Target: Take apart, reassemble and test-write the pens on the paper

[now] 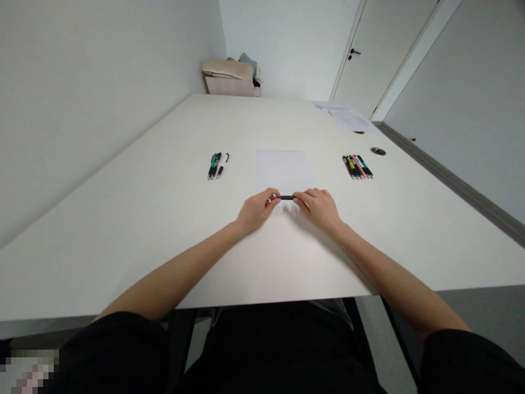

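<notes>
Both my hands meet at the middle of the white table, holding a black pen level between them. My left hand pinches the pen's left end with curled fingers. My right hand grips its right end, fingers closed. The pen hovers over the near edge of a white sheet of paper. To the left lies a small group of pens, one with a green barrel. On the right sits a row of several coloured pens.
Loose papers lie at the table's far right, near a round black grommet. A small cabinet with cushions stands in the far corner. A door with a black handle is at the back right.
</notes>
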Tool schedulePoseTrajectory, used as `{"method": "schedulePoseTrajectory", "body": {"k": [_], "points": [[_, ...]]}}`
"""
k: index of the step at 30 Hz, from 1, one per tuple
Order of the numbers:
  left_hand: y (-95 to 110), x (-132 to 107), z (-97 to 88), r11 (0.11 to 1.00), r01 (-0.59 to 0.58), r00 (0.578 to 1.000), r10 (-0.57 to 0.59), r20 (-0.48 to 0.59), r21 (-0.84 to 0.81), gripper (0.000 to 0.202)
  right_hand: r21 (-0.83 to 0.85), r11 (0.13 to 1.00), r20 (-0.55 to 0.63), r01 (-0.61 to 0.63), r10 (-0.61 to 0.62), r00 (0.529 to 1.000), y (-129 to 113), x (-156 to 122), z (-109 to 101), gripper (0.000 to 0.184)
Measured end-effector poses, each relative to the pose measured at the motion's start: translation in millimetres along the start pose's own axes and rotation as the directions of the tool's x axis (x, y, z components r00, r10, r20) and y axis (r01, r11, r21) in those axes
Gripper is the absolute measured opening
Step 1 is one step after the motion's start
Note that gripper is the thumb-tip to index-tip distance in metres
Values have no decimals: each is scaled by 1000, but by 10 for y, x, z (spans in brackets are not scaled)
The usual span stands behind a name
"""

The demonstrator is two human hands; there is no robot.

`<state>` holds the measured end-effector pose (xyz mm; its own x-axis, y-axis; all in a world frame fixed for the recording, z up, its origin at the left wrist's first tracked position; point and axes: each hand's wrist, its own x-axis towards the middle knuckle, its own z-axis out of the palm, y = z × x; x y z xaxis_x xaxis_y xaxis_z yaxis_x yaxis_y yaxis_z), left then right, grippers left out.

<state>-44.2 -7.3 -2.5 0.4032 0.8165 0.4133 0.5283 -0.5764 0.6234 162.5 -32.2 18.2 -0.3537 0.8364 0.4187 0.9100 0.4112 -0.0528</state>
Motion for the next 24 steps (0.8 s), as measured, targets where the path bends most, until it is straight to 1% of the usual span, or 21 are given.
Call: {"method": "schedulePoseTrajectory", "body": {"k": [3,6,9,12,13,15,17,19,22,24], "points": [[0,17,-8,999,49,998,-49,25,8,24,-2,1000,10,0,0,1000,-13,-1,-1,33],[-13,25,-16,997,77,996,-79,51,24,34,4,1000,16,18,-18,1000,-21,-5,3,34],[-26,19,-17,995,97,994,-98,44,14,41,2,1000,20,22,-22,1000,-25,-6,0,34],[-25,7,-15,995,86,996,-86,-4,-46,33,-7,1000,12,4,-4,1000,-23,-5,-9,33],[-22,3,-13,995,68,997,-69,-20,-72,31,-10,1000,8,-4,4,1000,-20,-5,-11,33],[-18,-3,-7,994,15,999,-19,-32,-104,32,-14,1000,1,-16,16,1000,-12,-7,-14,32],[-20,-5,2,996,-30,999,28,-30,-86,31,-13,1000,-3,-21,21,1000,-5,-8,-14,32],[-28,-2,9,998,-48,998,47,-31,-45,23,-9,1000,-3,-20,20,1000,0,-8,-12,32],[-36,9,9,999,-38,999,37,-38,-13,12,-1,1000,-6,-11,11,1000,0,-5,-9,31],[-34,16,3,1000,-26,999,25,-38,-5,14,8,1000,-13,-7,7,1000,-3,-3,-8,30]]}}
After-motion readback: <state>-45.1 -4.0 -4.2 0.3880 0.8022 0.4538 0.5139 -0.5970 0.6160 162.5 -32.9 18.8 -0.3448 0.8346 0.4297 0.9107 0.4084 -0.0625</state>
